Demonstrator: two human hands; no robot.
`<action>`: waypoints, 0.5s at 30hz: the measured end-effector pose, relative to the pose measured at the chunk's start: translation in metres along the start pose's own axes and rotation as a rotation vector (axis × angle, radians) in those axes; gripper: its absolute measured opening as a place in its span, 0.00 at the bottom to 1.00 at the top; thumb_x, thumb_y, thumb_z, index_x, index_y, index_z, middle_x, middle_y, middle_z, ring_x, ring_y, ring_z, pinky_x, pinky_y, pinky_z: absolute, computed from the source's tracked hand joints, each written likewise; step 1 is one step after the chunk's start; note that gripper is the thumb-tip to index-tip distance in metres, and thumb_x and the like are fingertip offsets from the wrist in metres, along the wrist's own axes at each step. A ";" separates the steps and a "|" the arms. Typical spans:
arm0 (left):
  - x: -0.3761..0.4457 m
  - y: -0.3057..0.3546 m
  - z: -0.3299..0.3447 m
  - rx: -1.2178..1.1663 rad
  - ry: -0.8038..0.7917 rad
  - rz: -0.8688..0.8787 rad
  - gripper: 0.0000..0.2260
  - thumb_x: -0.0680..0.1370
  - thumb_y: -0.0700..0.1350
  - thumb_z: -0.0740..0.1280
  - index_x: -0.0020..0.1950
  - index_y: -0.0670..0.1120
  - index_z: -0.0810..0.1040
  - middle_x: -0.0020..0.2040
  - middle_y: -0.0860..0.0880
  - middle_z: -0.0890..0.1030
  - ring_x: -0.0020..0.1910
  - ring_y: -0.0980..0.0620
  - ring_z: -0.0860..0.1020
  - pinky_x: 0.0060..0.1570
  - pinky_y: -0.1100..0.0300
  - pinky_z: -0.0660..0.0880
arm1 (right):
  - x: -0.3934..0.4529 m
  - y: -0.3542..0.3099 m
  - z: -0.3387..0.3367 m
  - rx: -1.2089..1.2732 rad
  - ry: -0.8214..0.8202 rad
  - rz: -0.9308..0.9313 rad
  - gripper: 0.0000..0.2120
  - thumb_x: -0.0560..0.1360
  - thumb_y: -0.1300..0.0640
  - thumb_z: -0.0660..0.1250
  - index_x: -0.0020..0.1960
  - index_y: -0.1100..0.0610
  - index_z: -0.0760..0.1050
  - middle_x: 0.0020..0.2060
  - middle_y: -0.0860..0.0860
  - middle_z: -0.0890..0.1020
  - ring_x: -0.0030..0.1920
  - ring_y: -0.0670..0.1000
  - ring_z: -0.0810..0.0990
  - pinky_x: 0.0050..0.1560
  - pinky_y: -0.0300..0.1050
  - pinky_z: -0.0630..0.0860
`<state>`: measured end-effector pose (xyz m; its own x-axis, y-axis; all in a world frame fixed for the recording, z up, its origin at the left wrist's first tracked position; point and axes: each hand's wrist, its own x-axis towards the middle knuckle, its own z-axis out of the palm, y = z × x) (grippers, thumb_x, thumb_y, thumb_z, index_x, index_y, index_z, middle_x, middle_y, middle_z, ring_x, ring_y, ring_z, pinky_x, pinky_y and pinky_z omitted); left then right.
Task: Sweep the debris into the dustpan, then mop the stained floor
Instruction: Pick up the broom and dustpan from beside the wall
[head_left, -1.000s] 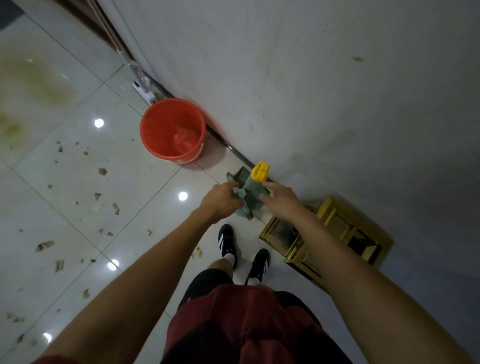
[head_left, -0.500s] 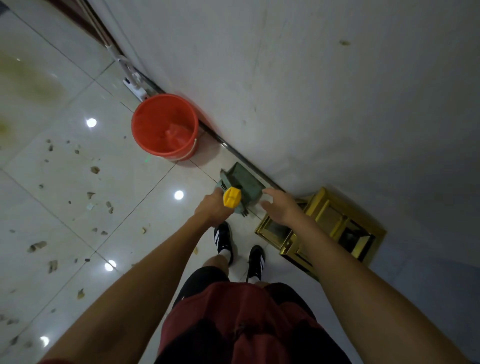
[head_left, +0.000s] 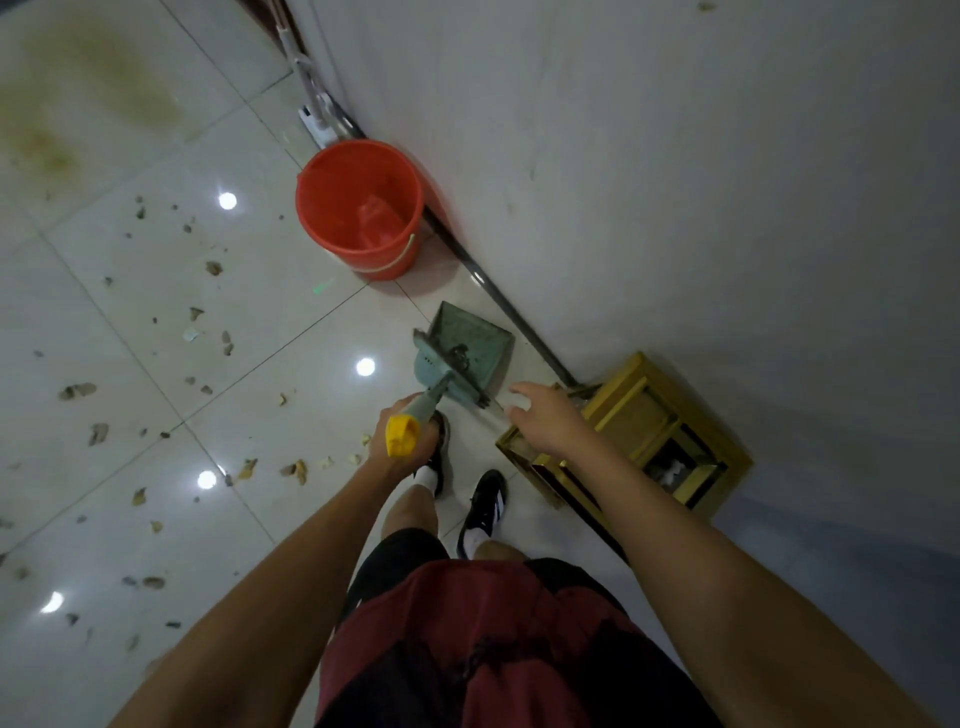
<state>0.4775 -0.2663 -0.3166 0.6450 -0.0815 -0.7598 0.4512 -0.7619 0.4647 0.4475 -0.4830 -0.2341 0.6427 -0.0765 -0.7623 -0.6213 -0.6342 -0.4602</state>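
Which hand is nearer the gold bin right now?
The right hand: it hovers open over the gold bin's near corner. The left hand is farther away on the other side, gripping the dustpan's handle.

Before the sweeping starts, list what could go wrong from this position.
1. The left hand grips the dustpan handle close to the red bucket; a wide swing might knock it.
2. Debris lies just left of the shoes; a step could scatter or crush it.
3. The right hand hovers by the gold bin, whose corner could catch it.
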 end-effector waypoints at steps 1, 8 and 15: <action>-0.010 0.000 0.001 -0.022 0.043 0.034 0.03 0.80 0.47 0.62 0.51 0.52 0.75 0.40 0.51 0.76 0.40 0.46 0.77 0.39 0.58 0.72 | -0.003 0.002 0.003 -0.015 -0.004 -0.014 0.24 0.82 0.51 0.61 0.77 0.56 0.67 0.74 0.54 0.70 0.73 0.55 0.69 0.73 0.48 0.66; -0.061 -0.028 0.006 0.322 0.228 0.197 0.12 0.77 0.45 0.65 0.60 0.52 0.77 0.41 0.46 0.81 0.37 0.44 0.80 0.36 0.51 0.80 | -0.022 -0.009 0.028 -0.161 -0.045 -0.188 0.24 0.82 0.50 0.61 0.77 0.55 0.67 0.73 0.55 0.72 0.70 0.55 0.72 0.71 0.48 0.68; -0.099 -0.052 -0.019 0.528 0.246 0.209 0.21 0.78 0.48 0.66 0.72 0.51 0.72 0.47 0.41 0.82 0.43 0.39 0.81 0.43 0.49 0.79 | -0.045 -0.057 0.063 -0.124 -0.058 -0.294 0.22 0.82 0.47 0.61 0.73 0.52 0.71 0.70 0.55 0.74 0.67 0.55 0.74 0.66 0.48 0.71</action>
<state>0.4022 -0.2068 -0.2571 0.8383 -0.1609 -0.5209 -0.0257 -0.9660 0.2572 0.4257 -0.3949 -0.2028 0.7578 0.1659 -0.6310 -0.3510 -0.7116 -0.6086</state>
